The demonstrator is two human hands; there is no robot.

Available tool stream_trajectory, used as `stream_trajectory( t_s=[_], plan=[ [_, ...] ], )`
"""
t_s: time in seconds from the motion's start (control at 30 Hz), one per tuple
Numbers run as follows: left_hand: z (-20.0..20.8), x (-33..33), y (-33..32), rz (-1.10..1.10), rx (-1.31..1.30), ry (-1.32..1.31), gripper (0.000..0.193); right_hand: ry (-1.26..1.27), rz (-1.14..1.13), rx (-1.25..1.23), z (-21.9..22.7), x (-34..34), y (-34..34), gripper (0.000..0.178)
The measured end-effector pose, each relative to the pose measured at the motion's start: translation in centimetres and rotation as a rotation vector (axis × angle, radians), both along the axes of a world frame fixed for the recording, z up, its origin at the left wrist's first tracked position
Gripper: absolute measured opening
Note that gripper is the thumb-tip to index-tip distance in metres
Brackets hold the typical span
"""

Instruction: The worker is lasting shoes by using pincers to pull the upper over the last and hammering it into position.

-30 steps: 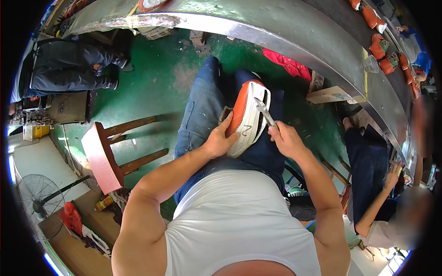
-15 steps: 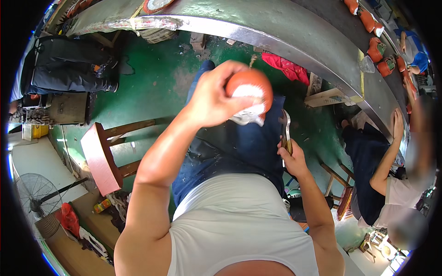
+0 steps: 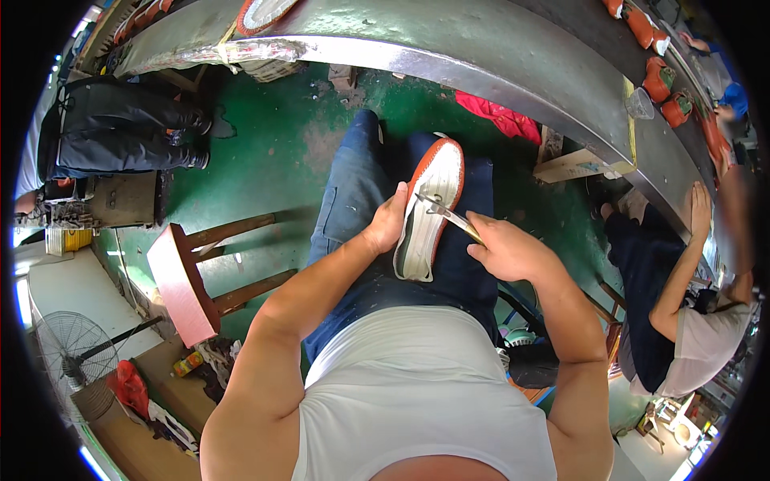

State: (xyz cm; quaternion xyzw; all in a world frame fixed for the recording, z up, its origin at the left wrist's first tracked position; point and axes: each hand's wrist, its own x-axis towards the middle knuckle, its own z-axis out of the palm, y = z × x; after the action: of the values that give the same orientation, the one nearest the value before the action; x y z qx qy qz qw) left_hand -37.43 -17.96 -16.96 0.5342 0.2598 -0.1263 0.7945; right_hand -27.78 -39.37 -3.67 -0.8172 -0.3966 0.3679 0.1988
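An orange-red shoe point(image 3: 443, 172) lies across my thighs with its whitish underside up and its toe pointing away from me. My left hand point(image 3: 390, 218) grips its left edge, thumb on top and the other fingers mostly hidden. In my right hand point(image 3: 513, 247) is a pair of metal pincers point(image 3: 459, 222), held by the handles. Their jaws reach over the middle of the underside, from the right. Whether the jaws pinch any material is too small to tell.
A metal-edged workbench point(image 3: 449, 72) curves across the far side, bearing another upturned shoe point(image 3: 261, 12), several orange shoes point(image 3: 658, 78) and a clear cup point(image 3: 640, 104). A wooden stool point(image 3: 183, 284) stands left. People are at left point(image 3: 120, 128) and right point(image 3: 666, 280).
The shoe has come down from my raised left hand onto my lap, its underside now facing up. My right hand has brought the pincers from the right side over to the shoe.
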Motion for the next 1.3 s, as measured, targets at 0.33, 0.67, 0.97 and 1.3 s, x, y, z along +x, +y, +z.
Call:
stream_trajectory(
  t_s=[0.33,0.67,0.97,1.3],
  plan=[
    [-0.2,0.2,-0.3,0.061,-0.01,0.073,0.07,-0.493,0.179,-0.091,-0.2,-0.6,2.7,0.036],
    [-0.1,0.3,0.3,0.043,-0.43,-0.087,0.067,-0.015,0.076,-0.174,-1.0,1.0,4.2,0.029],
    [1.0,1.8,2.1,0.097,-0.33,-0.076,0.065,0.375,-0.514,0.231,-7.7,-4.4,4.8,0.026],
    [2.6,3.2,0.4,0.122,-0.267,0.014,0.06,1.17,-0.826,0.214,-9.7,-3.8,1.4,0.024]
  ],
)
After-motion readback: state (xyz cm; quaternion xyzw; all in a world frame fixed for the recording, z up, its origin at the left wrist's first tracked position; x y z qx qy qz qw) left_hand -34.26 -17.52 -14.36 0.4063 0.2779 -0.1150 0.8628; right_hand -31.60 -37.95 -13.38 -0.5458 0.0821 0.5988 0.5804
